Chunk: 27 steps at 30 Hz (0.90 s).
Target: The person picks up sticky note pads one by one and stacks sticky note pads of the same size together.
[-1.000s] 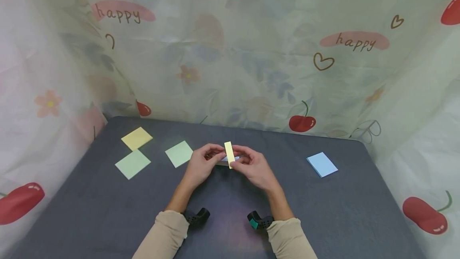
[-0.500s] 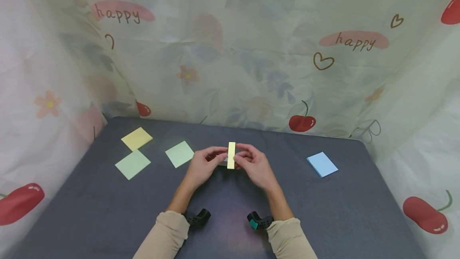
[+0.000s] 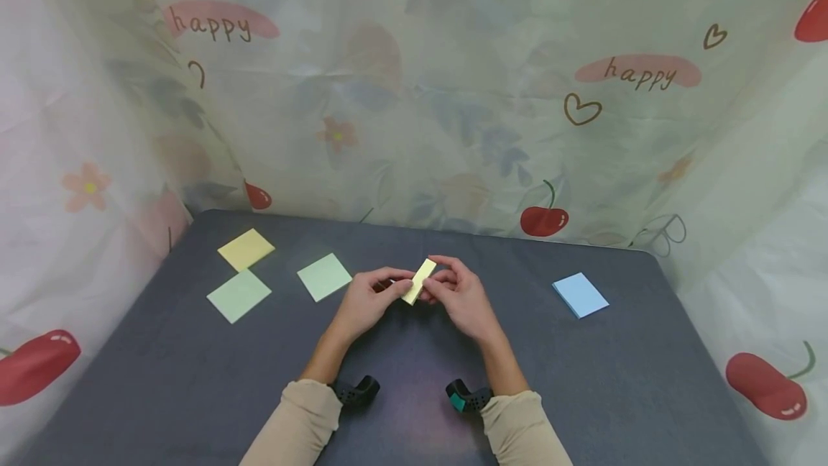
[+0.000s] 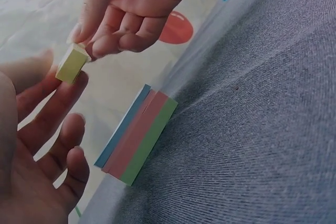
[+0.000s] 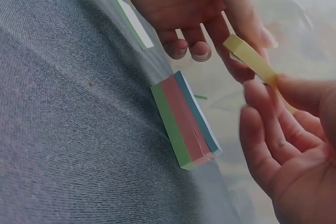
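Observation:
Between both hands is a narrow pad of yellow sticky notes (image 3: 420, 280), tilted with its top to the right in the head view. My left hand (image 3: 365, 300) pinches its lower part, the thumb lying across its face. At the other edge, my right hand (image 3: 461, 300) pinches it too, with a fingertip at the top end. The right wrist view shows the strip (image 5: 254, 61) spanning the two sets of fingertips. Below the hands, a stack of sticky note pads (image 4: 137, 137) in green, pink and blue lies on the table; the hands hide it in the head view.
Left on the grey cloth-covered table (image 3: 414, 416) lie a yellow square pad (image 3: 246, 249) and two pale green square pads, one near it (image 3: 239, 296) and one by the left hand (image 3: 322, 277). A blue square pad (image 3: 580, 295) lies at the right. A patterned curtain (image 3: 453, 128) surrounds the table.
The yellow strip has swung from leaning left, through upright, to leaning right. My left thumb has come onto its face. The stack seen between the hands has become hidden in the head view.

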{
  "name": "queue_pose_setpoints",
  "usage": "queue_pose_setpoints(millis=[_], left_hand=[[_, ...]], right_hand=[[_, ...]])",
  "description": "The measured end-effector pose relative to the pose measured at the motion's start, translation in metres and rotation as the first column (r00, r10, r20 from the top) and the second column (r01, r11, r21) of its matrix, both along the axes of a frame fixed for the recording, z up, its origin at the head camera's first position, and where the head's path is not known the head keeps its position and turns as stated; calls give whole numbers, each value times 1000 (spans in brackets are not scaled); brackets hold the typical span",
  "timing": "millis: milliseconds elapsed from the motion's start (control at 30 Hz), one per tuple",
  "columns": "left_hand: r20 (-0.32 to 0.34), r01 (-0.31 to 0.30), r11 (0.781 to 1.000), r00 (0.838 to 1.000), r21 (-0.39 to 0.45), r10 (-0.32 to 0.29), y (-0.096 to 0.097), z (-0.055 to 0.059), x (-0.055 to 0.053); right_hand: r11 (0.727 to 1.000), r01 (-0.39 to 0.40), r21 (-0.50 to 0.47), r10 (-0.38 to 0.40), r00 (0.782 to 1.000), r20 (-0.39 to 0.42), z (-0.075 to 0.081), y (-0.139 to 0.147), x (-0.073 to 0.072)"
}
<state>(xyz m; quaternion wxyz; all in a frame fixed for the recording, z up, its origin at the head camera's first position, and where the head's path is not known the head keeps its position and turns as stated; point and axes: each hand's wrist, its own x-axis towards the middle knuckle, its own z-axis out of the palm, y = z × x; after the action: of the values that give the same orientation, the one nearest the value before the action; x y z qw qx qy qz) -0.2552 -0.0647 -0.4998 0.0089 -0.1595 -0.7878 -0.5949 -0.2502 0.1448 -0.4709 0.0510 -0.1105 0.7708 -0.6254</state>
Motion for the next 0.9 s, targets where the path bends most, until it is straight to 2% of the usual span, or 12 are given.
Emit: queue_pose_setpoints(millis=[200, 367, 467, 567, 700, 900], left_hand=[[-23, 92, 995, 995, -38, -93, 2, 2, 0], [-55, 100, 994, 993, -52, -103, 1, 1, 1], [-80, 71, 996, 994, -49, -74, -1, 2, 1], [-123, 3, 1000, 992, -19, -5, -2, 2, -1], [-168, -75, 996, 982, 43, 82, -2, 2, -2], [-172, -108, 991, 978, 84, 121, -2, 2, -2]], right_hand=[[996, 83, -21, -83, 997, 1, 1, 4, 0], [999, 31, -10, -31, 999, -17, 1, 6, -2], [1000, -2, 17, 3, 1000, -25, 1, 8, -2], [999, -7, 42, 8, 1000, -19, 3, 10, -1], [996, 3, 90, -1, 1000, -18, 4, 11, -1], [987, -5, 160, 12, 999, -44, 4, 11, 0]])
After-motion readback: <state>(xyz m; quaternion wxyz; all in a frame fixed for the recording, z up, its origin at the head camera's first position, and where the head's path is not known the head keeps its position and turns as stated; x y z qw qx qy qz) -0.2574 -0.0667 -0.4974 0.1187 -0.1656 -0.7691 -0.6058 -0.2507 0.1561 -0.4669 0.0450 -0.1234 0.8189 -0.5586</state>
